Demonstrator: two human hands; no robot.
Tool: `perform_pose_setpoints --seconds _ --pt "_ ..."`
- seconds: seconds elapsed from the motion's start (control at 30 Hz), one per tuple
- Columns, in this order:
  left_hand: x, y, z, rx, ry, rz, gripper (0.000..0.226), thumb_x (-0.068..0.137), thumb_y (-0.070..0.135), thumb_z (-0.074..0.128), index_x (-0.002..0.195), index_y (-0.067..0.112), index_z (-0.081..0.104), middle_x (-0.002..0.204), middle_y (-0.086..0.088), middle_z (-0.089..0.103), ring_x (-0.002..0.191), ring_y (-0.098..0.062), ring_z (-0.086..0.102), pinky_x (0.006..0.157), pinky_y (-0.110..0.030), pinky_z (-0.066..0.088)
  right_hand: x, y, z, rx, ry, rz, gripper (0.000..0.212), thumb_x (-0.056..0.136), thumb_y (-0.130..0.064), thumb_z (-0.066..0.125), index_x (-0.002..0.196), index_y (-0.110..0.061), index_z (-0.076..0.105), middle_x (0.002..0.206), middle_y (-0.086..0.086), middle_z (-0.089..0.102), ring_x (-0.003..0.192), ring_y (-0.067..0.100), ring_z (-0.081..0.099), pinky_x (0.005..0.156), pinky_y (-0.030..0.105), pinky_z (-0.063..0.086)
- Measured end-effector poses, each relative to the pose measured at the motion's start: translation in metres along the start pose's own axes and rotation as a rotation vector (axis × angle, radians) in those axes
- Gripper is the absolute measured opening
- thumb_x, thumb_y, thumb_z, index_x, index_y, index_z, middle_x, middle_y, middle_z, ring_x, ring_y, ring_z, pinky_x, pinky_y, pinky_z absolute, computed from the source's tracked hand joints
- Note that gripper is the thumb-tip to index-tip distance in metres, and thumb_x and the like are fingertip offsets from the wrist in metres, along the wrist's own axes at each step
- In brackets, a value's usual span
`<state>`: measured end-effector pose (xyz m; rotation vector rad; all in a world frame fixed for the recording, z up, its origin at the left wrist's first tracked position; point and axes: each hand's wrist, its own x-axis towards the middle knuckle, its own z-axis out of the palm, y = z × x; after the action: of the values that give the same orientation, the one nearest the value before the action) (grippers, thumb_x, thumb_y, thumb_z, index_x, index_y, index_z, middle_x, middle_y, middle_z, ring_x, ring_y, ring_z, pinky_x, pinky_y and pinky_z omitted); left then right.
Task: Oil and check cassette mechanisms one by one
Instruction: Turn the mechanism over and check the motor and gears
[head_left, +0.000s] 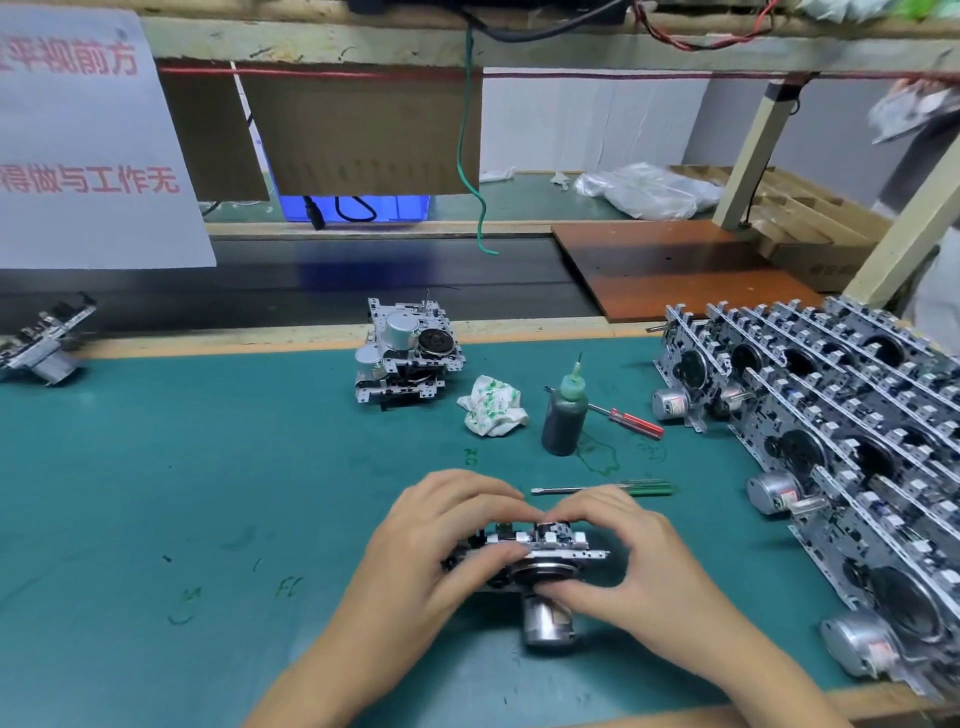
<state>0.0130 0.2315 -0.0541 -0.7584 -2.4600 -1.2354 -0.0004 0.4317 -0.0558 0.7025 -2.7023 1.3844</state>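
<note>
A metal cassette mechanism (540, 551) with a silver motor hanging below it is held over the green mat near the front. My left hand (441, 540) grips its left side, fingers curled over the top edge. My right hand (623, 551) grips the right side, thumb under the flywheel and fingers on top. Behind them stands a dark oil bottle (563, 415) with a green needle tip, upright and untouched. A small stack of mechanisms (408, 353) sits at the back middle of the mat.
Rows of several mechanisms (831, 415) fill the right side. A crumpled cloth (491, 405), a red-handled screwdriver (628, 418) and a green-handled screwdriver (613, 488) lie near the bottle. Another mechanism (44, 343) lies far left by the conveyor belt (363, 280).
</note>
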Motion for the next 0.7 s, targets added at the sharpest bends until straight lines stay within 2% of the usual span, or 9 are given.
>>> perform_pose_setpoints --seconds 0.13,0.23,0.43,0.5,0.57,0.63,0.7 --pt "0.0 -0.003 0.002 -0.047 0.017 0.033 0.021 0.094 0.043 0.047 0.101 0.034 0.065 0.106 0.024 0.062 0.109 -0.006 0.053 0.093 -0.024 0.041 0.004 0.002 -0.002 0.028 -0.021 0.005 0.029 0.061 -0.035 0.079 0.085 -0.039 0.063 0.094 -0.02 0.062 0.097 0.006 0.056 0.083 0.015 0.04" --pt "0.002 -0.005 0.003 -0.045 -0.012 0.021 0.017 0.093 0.038 0.049 0.101 0.035 0.064 0.107 0.025 0.062 0.114 -0.007 0.051 0.096 -0.026 0.039 0.004 0.004 -0.001 0.068 -0.016 0.006 0.028 0.06 -0.041 0.078 0.085 -0.036 0.065 0.092 -0.016 0.064 0.096 0.01 0.057 0.084 0.022 0.042" --pt "0.006 -0.007 -0.001 -0.046 -0.116 -0.044 0.03 0.091 0.063 0.034 0.105 0.051 0.058 0.123 0.032 0.053 0.13 -0.002 0.037 0.102 -0.033 0.037 0.002 0.002 -0.001 0.083 0.021 0.02 0.03 0.056 -0.047 0.074 0.083 -0.038 0.067 0.089 -0.019 0.064 0.091 0.008 0.057 0.079 0.017 0.041" --pt "0.006 -0.007 0.0 -0.047 -0.107 -0.05 0.03 0.09 0.064 0.036 0.105 0.051 0.058 0.124 0.032 0.053 0.13 -0.001 0.036 0.103 -0.033 0.037 -0.002 0.004 -0.002 -0.017 0.057 0.01 0.036 0.057 -0.053 0.071 0.091 -0.044 0.065 0.096 -0.024 0.062 0.097 0.004 0.056 0.084 0.017 0.04" --pt "0.005 -0.006 0.001 -0.049 -0.089 -0.059 0.024 0.089 0.057 0.043 0.106 0.051 0.059 0.124 0.032 0.054 0.13 -0.001 0.037 0.102 -0.03 0.037 -0.009 0.008 -0.003 -0.203 0.159 -0.037 0.046 0.061 -0.059 0.067 0.103 -0.041 0.065 0.094 -0.025 0.063 0.097 -0.001 0.054 0.086 0.018 0.039" --pt "0.005 -0.006 0.003 -0.058 -0.06 -0.059 0.025 0.088 0.048 0.046 0.108 0.049 0.061 0.122 0.031 0.056 0.128 -0.002 0.039 0.102 -0.025 0.035 -0.017 0.013 0.0 -0.409 0.295 -0.159 0.041 0.065 -0.058 0.064 0.089 -0.027 0.073 0.084 -0.022 0.064 0.087 0.001 0.052 0.08 0.02 0.041" --pt "0.005 -0.006 0.003 -0.062 -0.035 -0.06 0.027 0.088 0.045 0.048 0.11 0.047 0.063 0.12 0.029 0.058 0.127 -0.003 0.041 0.101 -0.02 0.034 -0.024 0.019 0.004 -0.52 0.359 -0.251 0.037 0.068 -0.053 0.063 0.075 -0.019 0.074 0.076 -0.015 0.066 0.079 0.006 0.05 0.075 0.021 0.041"
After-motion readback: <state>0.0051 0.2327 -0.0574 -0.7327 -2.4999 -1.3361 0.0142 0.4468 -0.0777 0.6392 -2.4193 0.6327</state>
